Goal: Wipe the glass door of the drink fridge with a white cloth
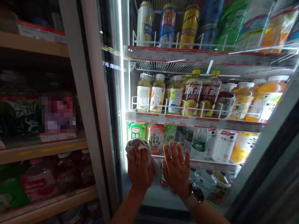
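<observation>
My left hand presses a crumpled greyish cloth against what looks like the glass door of a lit drinks fridge. Part of the cloth hangs out beside the wrist. To its right my right hand lies flat on the glass, fingers spread, holding nothing. A ring sits on one finger, and a smartwatch is on that wrist. Behind the hands, a shelf holds green and red drink packs and a clear water bottle with a green label.
Tea and juice bottles line the middle fridge shelf, with cans and large bottles above. A metal door frame slants down at the right. On the left, past a grey upright, wooden shelves hold bottled drinks.
</observation>
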### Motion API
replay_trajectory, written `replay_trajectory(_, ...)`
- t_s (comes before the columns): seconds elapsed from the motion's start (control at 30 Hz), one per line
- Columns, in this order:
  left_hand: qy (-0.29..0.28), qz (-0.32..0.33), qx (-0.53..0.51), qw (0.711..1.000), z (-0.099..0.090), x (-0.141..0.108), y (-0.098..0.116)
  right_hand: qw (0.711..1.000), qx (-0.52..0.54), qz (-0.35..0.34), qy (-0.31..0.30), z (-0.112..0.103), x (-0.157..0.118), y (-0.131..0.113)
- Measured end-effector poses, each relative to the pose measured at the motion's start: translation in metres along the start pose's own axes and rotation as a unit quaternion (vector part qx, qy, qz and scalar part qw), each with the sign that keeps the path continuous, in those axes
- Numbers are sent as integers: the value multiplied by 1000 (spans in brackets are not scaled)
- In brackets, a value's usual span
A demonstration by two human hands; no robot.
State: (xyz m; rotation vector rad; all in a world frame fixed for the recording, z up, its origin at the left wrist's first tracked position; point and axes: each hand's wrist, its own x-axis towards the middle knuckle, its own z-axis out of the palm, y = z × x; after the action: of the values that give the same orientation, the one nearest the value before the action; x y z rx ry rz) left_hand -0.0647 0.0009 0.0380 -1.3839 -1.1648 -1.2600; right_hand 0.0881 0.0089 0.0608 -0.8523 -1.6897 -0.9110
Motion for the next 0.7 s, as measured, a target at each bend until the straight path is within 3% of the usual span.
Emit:
replay_trajectory(0.17, -5, 39, 0, 999, 2, -10, 9, 1000, -7, -4, 0, 0, 0, 1)
replay_trajectory(0.3, -30, 76, -9, 997, -8, -2, -15, 1000, -7, -4, 6, -1, -1, 2)
replay_trajectory(0.43, -20, 9, 19, 1000, -18, 5, -55, 1000, 2, -5, 7, -1, -1, 2)
replay_trajectory(0.53, -15, -41, 22, 999, -22, 5, -70, 1000, 2, -2, 7, 0, -2, 0)
replay_trajectory(0.6, -21, -74, 10, 997, -20, 3, -66, 1000, 0, 0, 5, 0, -2, 0)
replay_trajectory(0.7, -21, -91, -4, 996, -13, -5, -41, 1000, 1, 0, 9, -1, -1, -1)
